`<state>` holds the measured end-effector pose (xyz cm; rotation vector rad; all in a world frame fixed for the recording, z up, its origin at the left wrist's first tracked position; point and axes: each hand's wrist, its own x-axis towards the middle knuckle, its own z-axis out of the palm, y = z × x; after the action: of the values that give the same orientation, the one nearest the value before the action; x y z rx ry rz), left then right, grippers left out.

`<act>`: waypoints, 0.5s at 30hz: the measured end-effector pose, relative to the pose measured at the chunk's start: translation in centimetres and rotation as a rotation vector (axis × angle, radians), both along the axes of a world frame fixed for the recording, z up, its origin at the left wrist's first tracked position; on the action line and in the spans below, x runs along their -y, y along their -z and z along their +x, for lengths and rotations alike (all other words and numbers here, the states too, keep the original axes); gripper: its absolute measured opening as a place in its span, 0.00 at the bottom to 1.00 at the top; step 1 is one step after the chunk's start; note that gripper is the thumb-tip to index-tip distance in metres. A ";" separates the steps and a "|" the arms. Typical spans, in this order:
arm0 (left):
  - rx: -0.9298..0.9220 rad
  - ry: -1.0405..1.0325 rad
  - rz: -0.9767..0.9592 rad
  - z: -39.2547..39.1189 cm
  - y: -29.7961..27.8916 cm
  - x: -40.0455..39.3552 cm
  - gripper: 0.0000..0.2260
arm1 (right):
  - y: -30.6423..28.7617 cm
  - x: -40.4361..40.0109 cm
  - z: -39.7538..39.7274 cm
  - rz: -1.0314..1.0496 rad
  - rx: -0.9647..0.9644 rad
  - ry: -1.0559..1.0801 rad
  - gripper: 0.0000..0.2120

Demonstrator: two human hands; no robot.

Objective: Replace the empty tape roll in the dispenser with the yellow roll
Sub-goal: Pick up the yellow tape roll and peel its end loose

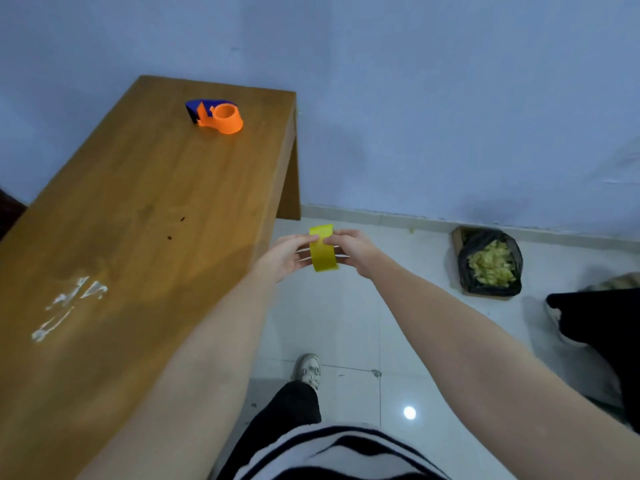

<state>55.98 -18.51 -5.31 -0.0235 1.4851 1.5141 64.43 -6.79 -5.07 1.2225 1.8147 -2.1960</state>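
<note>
Centre frame, off the counter's (pixel 145 209) edge, the left hand (pixel 285 254) and right hand (pixel 349 249) both pinch the yellow roll (pixel 323 249); the orange dispenser (pixel 221 117) sits upper left.

Roll: we hold the yellow roll (pixel 323 248) with left hand (pixel 284 255) and right hand (pixel 351 250), beside the table (pixel 138 216).
Dispenser: the dispenser (pixel 216 116) sits on the table's far end.

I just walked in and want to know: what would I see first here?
Probably the yellow roll, held by both hands, left hand and right hand, out past the table's edge above the floor. Next comes the bright orange and blue dispenser, sitting alone at the far end of the wooden table.
</note>
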 end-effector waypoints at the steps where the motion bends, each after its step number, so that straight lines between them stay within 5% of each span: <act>1: 0.011 0.010 0.007 -1.0 0.0 -0.8 0.01 | -0.1 -0.8 -0.9 0.002 0.007 -0.003 0.21; 8: 0.020 0.055 -0.028 -7.6 0.0 -5.3 0.01 | 0.0 -5.2 -6.8 -0.024 -0.003 0.012 0.20; 15: 0.015 0.122 -0.013 -12.3 0.2 -10.2 0.12 | 0.3 -9.8 -11.1 -0.019 -0.001 0.036 0.19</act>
<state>43.68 -8.33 -5.53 0.0469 1.4579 1.4035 53.34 3.02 -5.35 1.2606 1.7813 -2.2276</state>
